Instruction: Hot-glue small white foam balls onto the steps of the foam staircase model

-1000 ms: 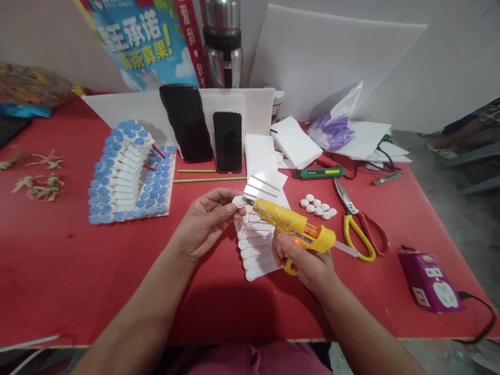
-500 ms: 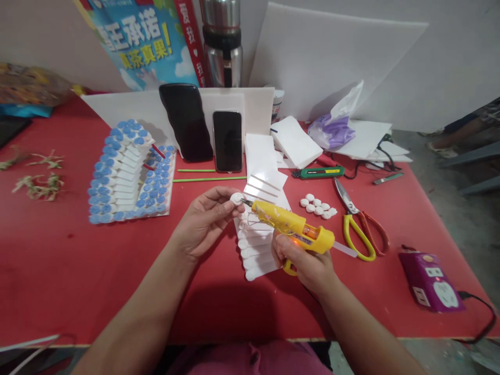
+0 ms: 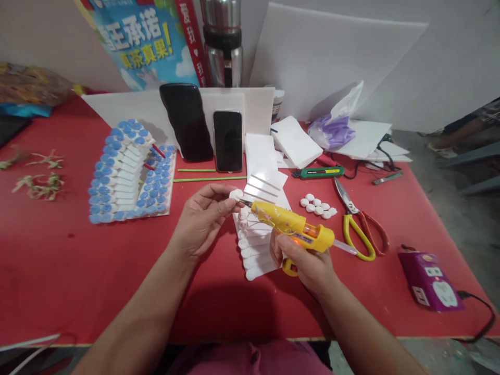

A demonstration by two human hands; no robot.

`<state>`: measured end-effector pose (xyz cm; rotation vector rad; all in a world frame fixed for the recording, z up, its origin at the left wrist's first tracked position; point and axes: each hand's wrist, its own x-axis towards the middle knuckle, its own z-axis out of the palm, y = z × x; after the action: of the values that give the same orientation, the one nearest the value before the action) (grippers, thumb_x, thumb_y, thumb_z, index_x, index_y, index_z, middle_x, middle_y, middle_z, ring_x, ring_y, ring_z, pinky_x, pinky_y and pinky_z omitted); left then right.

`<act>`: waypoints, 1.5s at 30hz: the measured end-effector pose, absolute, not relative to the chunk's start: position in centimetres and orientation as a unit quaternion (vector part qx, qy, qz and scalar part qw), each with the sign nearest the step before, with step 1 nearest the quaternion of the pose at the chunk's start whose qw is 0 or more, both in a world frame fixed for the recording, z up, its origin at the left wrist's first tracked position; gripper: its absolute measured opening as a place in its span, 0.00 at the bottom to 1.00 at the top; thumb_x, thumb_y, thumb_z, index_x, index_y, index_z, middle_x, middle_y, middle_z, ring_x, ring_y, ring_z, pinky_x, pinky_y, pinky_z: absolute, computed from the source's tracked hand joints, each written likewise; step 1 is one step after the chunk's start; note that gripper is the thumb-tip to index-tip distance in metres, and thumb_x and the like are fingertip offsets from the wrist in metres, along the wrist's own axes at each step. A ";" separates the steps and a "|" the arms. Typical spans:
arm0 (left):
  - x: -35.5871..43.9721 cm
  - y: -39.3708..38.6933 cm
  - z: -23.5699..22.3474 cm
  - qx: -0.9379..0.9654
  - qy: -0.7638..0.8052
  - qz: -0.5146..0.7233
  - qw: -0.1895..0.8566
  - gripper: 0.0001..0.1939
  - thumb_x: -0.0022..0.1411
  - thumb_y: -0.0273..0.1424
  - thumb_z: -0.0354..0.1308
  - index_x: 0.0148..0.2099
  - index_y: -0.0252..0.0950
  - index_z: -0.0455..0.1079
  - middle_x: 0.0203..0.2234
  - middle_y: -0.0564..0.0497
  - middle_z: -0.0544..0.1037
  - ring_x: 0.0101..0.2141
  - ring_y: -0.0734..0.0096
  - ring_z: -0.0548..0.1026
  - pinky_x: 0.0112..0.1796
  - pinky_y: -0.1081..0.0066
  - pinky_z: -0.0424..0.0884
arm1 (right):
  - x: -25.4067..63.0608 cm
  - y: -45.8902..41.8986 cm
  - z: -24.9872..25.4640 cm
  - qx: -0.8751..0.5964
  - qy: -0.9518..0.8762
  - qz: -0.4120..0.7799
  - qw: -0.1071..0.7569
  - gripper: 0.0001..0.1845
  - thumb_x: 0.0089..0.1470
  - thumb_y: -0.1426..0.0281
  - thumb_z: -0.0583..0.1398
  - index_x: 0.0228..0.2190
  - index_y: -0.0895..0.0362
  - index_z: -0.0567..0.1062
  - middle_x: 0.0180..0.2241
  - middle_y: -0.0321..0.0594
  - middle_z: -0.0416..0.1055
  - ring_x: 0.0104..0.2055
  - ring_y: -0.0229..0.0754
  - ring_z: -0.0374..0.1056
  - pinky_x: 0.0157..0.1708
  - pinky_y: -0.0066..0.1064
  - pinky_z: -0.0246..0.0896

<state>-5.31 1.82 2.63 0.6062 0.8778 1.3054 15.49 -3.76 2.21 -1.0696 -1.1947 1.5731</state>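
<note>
My left hand (image 3: 203, 219) pinches a small white round foam piece (image 3: 236, 195) between thumb and fingers, held above the red table (image 3: 78, 271). My right hand (image 3: 302, 263) grips a yellow hot glue gun (image 3: 292, 229), its nozzle touching the foam piece. Under both hands lies a white stepped foam model (image 3: 258, 245) with rounded strip ends. A small heap of several white round foam pieces (image 3: 318, 206) lies just right of the glue gun.
A finished blue-and-white foam staircase (image 3: 127, 174) stands at left. Two phones (image 3: 207, 130) lean on a white board. Yellow-handled scissors (image 3: 361, 226), a green utility knife (image 3: 318, 172), green sticks (image 3: 209, 179), foam sheets (image 3: 295, 140) and a purple power strip (image 3: 432, 281) lie to the right.
My left hand has lifted the foam piece slightly up and left. The glue gun has followed it, staying at the piece.
</note>
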 end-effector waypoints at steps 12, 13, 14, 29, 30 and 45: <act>-6.1 1.6 2.3 0.377 0.439 0.578 0.575 0.12 0.53 0.26 0.76 0.41 0.39 0.83 0.35 0.51 0.83 0.34 0.76 0.78 0.36 0.78 0.76 | 27.0 -6.4 1.5 -0.644 -0.537 0.370 0.400 0.12 0.60 0.59 0.65 0.33 0.53 0.84 0.29 0.42 0.79 0.31 0.47 0.75 0.31 0.35 0.71; -6.1 1.5 2.3 0.382 0.441 0.575 0.573 0.12 0.53 0.27 0.76 0.41 0.40 0.83 0.35 0.51 0.83 0.34 0.76 0.78 0.35 0.78 0.76 | 28.0 -6.7 1.0 -0.675 -0.533 0.351 0.371 0.12 0.59 0.58 0.66 0.33 0.53 0.84 0.27 0.42 0.79 0.31 0.47 0.75 0.28 0.35 0.70; -6.2 1.5 2.2 0.388 0.445 0.572 0.570 0.12 0.54 0.27 0.76 0.41 0.40 0.83 0.34 0.51 0.83 0.34 0.75 0.78 0.35 0.77 0.76 | 28.8 -7.0 0.5 -0.700 -0.528 0.331 0.349 0.14 0.59 0.57 0.66 0.32 0.54 0.84 0.25 0.42 0.78 0.30 0.48 0.75 0.26 0.35 0.69; -6.1 1.5 2.2 0.555 0.461 0.525 0.452 0.08 0.61 0.28 0.70 0.44 0.40 0.81 0.42 0.49 0.82 0.41 0.67 0.80 0.44 0.65 0.79 | 26.8 -7.6 -0.7 -0.672 -0.648 0.208 0.291 0.12 0.63 0.58 0.64 0.35 0.54 0.78 0.33 0.42 0.79 0.31 0.46 0.75 0.33 0.36 0.71; -6.3 1.5 2.2 0.577 0.462 0.520 0.429 0.08 0.62 0.28 0.69 0.44 0.40 0.80 0.42 0.49 0.81 0.40 0.67 0.80 0.44 0.65 0.79 | 27.0 -7.8 -0.8 -0.680 -0.642 0.205 0.287 0.13 0.62 0.57 0.64 0.37 0.54 0.78 0.35 0.44 0.80 0.33 0.47 0.77 0.34 0.37 0.72; -7.8 0.8 4.0 0.798 0.458 0.374 0.115 0.06 0.69 0.33 0.65 0.46 0.39 0.75 0.38 0.51 0.82 0.35 0.70 0.79 0.38 0.70 0.74 | 29.4 -10.5 7.0 -0.691 -0.645 0.092 0.314 0.26 0.61 0.58 0.64 0.59 0.45 0.74 0.52 0.46 0.79 0.48 0.60 0.78 0.48 0.54 0.74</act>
<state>-7.75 0.80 4.02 2.3380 1.3422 1.0973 29.39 -10.52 7.00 -1.8220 -1.6996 0.2428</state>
